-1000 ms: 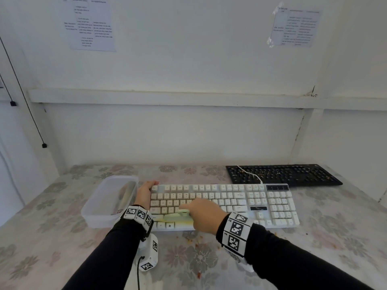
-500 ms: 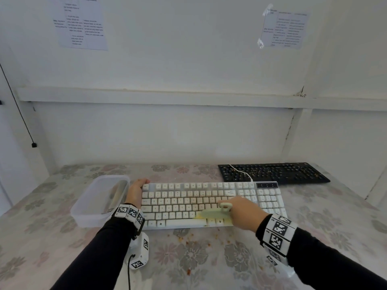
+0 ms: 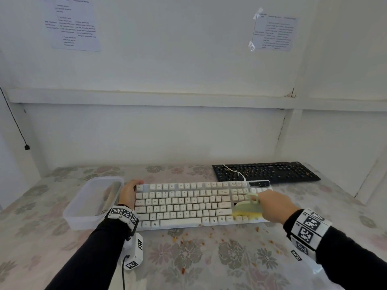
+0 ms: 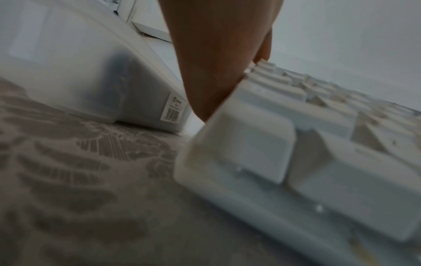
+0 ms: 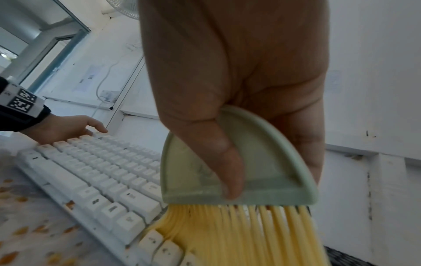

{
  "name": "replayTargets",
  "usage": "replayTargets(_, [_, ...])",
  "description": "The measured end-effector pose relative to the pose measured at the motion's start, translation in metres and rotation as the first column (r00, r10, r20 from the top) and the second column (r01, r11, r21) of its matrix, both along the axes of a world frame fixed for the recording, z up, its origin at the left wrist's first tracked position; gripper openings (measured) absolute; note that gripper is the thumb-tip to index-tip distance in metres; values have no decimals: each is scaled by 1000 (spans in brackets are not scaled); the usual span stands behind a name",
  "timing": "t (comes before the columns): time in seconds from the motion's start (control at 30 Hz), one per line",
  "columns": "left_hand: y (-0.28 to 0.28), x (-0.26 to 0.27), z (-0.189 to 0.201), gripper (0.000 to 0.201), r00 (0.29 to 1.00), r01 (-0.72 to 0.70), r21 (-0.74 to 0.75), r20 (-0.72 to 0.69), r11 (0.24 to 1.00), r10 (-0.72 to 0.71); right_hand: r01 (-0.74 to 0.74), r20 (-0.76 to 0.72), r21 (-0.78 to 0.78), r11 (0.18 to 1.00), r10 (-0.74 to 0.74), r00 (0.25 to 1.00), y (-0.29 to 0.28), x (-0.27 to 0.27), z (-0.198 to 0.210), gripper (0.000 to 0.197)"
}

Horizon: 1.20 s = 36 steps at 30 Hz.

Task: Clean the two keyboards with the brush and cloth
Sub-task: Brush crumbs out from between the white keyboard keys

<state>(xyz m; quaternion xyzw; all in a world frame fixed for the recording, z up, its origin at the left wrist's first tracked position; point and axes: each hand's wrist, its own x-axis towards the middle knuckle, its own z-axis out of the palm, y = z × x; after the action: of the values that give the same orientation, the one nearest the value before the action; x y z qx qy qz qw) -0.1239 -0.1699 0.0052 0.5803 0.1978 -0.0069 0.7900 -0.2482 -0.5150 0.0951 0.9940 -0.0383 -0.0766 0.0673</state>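
Observation:
A white keyboard [image 3: 188, 204] lies across the table in front of me. My right hand [image 3: 272, 206] grips a pale green brush [image 3: 248, 209] with yellow bristles [image 5: 250, 234], which press on the keys at the keyboard's right end. The thumb lies across the brush's green back [image 5: 262, 162]. My left hand [image 3: 128, 193] rests against the keyboard's left edge [image 4: 227, 144], fingers curved over its far corner. A black keyboard [image 3: 266, 171] lies behind at the right, speckled with crumbs. No cloth is plainly visible.
A clear plastic container [image 3: 92, 201] stands left of the white keyboard, touching my left hand's side. Orange crumbs [image 3: 184, 239] are scattered on the flowered tablecloth [image 3: 209, 258] in front of the keyboard. A white cable [image 3: 234, 171] crosses the black keyboard. The wall is close behind.
My right hand has swept the brush rightward along the white keyboard's lower rows, from the left part to the right end. The left hand stayed at the left edge.

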Motion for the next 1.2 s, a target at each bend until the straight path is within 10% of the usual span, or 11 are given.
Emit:
replayTargets(0.53, [-6,-9,6,20,997,75,-115,-1,990,-76,-153,129,323,934,116,985,43,11,-5,32])
replayTargets(0.83, [-2,-7,8,22,997,71,-68,-27,995,-73,-61,92,244,968,40,995,13,8,-2,31])
replayTargets(1.2, [-3,-6,7,15,997,80,-116,-4,990,-80,-370,117,281,886,351,929,65,2,-23,45])
